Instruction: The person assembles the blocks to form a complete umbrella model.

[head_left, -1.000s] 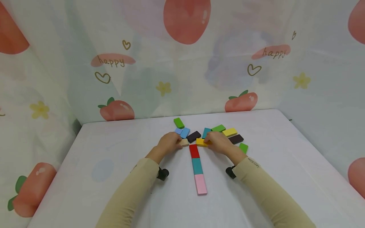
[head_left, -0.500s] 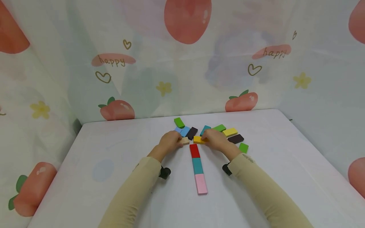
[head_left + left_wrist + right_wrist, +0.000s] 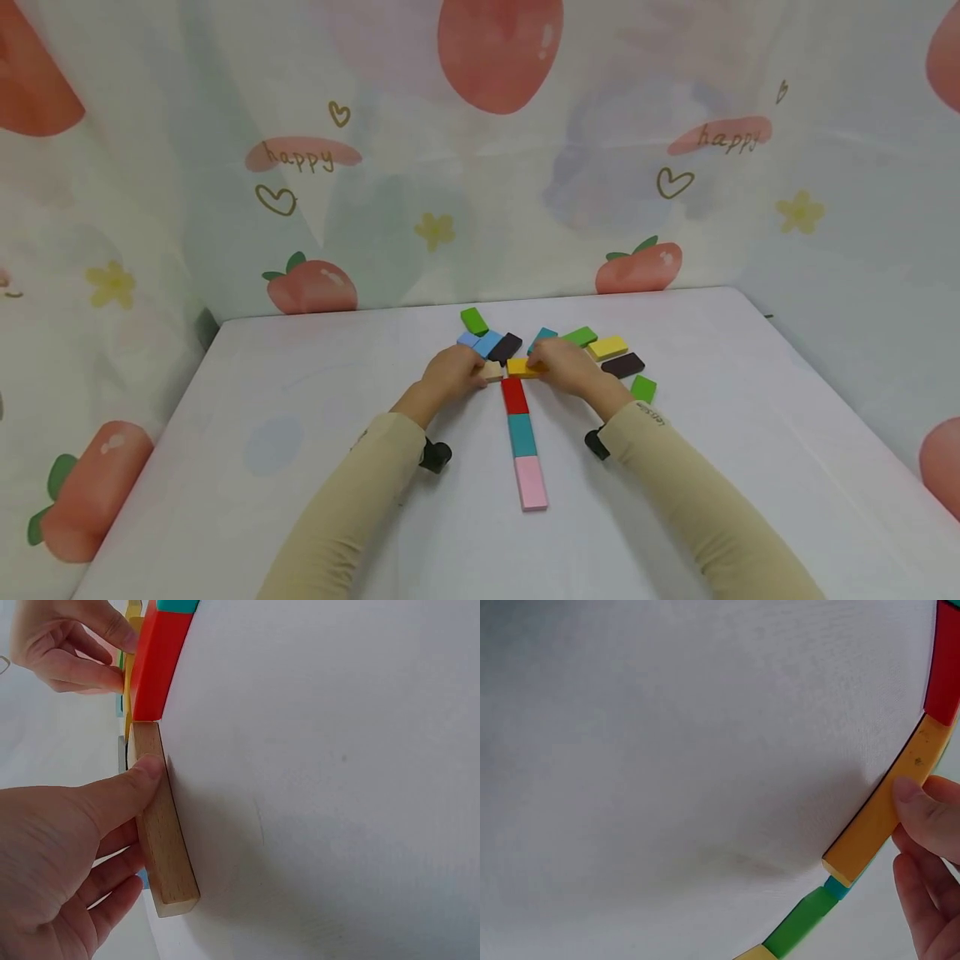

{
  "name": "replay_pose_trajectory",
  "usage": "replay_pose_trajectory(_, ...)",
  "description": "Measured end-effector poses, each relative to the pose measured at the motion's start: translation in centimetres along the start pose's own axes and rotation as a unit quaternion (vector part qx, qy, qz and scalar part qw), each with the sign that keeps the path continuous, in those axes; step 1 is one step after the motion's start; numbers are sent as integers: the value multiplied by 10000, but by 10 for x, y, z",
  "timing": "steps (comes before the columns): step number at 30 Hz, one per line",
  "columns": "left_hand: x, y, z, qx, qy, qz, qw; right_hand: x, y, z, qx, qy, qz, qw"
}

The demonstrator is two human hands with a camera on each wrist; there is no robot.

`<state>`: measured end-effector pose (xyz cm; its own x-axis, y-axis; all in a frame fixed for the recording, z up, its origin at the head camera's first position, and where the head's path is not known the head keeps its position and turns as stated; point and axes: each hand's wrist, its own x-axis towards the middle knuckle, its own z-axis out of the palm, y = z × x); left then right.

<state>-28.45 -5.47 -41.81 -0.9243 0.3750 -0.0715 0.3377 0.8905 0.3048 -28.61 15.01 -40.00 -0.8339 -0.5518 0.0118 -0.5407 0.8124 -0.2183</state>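
Observation:
Thumb and fingers of my left hand (image 3: 452,372) pinch a plain wooden block (image 3: 169,840), the thumb on its near face in the left wrist view. My right hand (image 3: 566,367) grips a yellow block (image 3: 881,814) the same way. In the head view these two lie side by side at the far end of a line of red (image 3: 515,396), teal (image 3: 522,435) and pink (image 3: 532,483) blocks. The wooden block's end meets the red block's corner in the left wrist view. Behind the hands lie a dark block (image 3: 506,348) and a blue block (image 3: 488,342). The hands hide parts of several blocks.
A green block (image 3: 474,321) lies at the back. To the right are another green block (image 3: 580,337), a pale yellow one (image 3: 608,347), a second dark one (image 3: 623,365) and a further green one (image 3: 643,388). A patterned cloth (image 3: 480,208) hangs behind the white table (image 3: 337,467).
My right hand has moved the yellow block left and slightly away, nearer the wooden block. The dark block behind has turned and shifted left against the blue one. My left hand has edged right.

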Motion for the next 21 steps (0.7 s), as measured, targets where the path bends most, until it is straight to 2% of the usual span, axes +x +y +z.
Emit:
replay_pose_trajectory(5, -1, 1, 0, -33, -43, 53, 10000, 0, 0, 1, -15, 54, -15, 10000)
replay_pose_trajectory(14, 0, 2, 1, 30, -152, -78, 9998, 0, 1, 2, -25, 66, -68, 10000)
replay_pose_trajectory(21, 1, 4, 1, 126, -95, 25, 9999, 0, 3, 3, -89, 88, -82, 9999)
